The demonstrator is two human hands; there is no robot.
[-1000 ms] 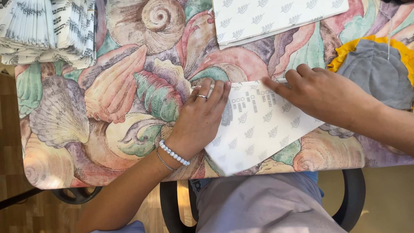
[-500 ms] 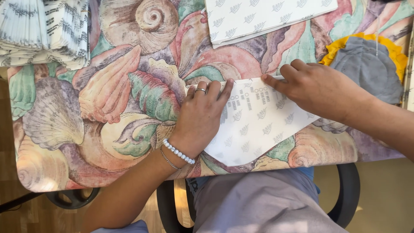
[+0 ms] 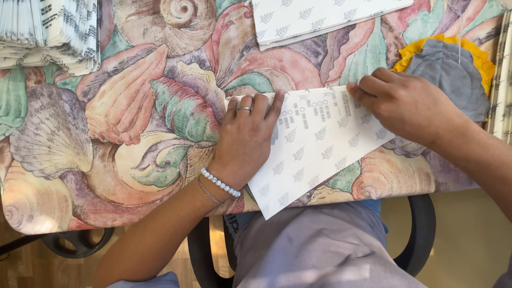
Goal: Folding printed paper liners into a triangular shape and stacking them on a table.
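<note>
Head view: both hands [image 3: 246, 140] [image 3: 406, 104] press flat on the white sheet [image 3: 314, 146].

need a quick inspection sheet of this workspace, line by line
surface: table covered with a seashell-print cloth, flat.
job's things: white patterned paper sheet lying at an angle, its lower corner past the table's near edge.
clutter: stack of white patterned sheets at top; pile of folded paper top left; grey fabric piece with yellow edge at right.
hands: left hand flat on the sheet's left part, ring and bracelets on; right hand with fingers on the sheet's upper right edge.
cables: nothing seen.
surroundings: black chair under the person, wooden floor lower left.
</note>
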